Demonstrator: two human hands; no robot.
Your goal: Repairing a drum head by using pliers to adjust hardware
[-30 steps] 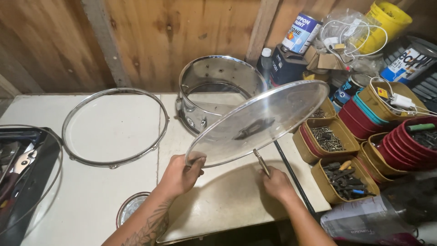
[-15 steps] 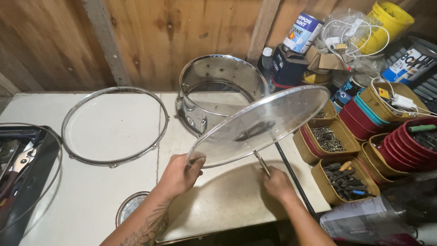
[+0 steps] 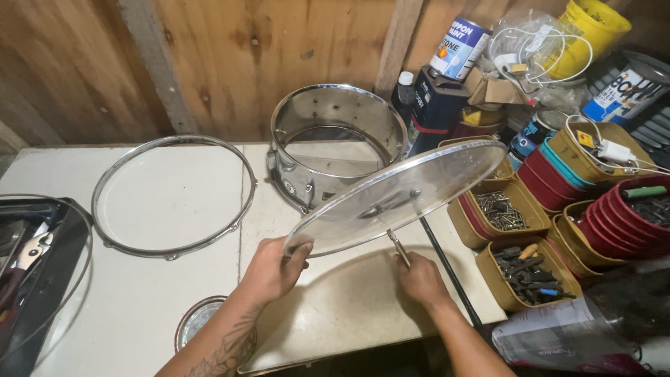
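At the far left we see a dark case (image 3: 28, 279) with pliers in it, and next to it a chrome hoop (image 3: 174, 195) lying flat on the white surface (image 3: 139, 307). Just in front of the hoop, near our left forearm, sits a small round tin (image 3: 199, 321). Our left hand (image 3: 273, 269) is closed around the lower left rim of the clear drumhead (image 3: 398, 195), thumb on top and fingers curled under, so the drumhead rises tilted from this hand up and away to the right, its far edge over the tins. Behind it stands the chrome drum shell (image 3: 338, 150), upright on the surface near the wooden wall. Our right hand (image 3: 419, 279) sits under the drumhead's lower edge, clenched on a thin metal tool (image 3: 399, 248) whose tip reaches up to the rim. A black rod (image 3: 450, 279) lies just right of this hand. Further right are yellow tins (image 3: 520, 262) of screws and tools, then stacked red bowls (image 3: 628, 209).
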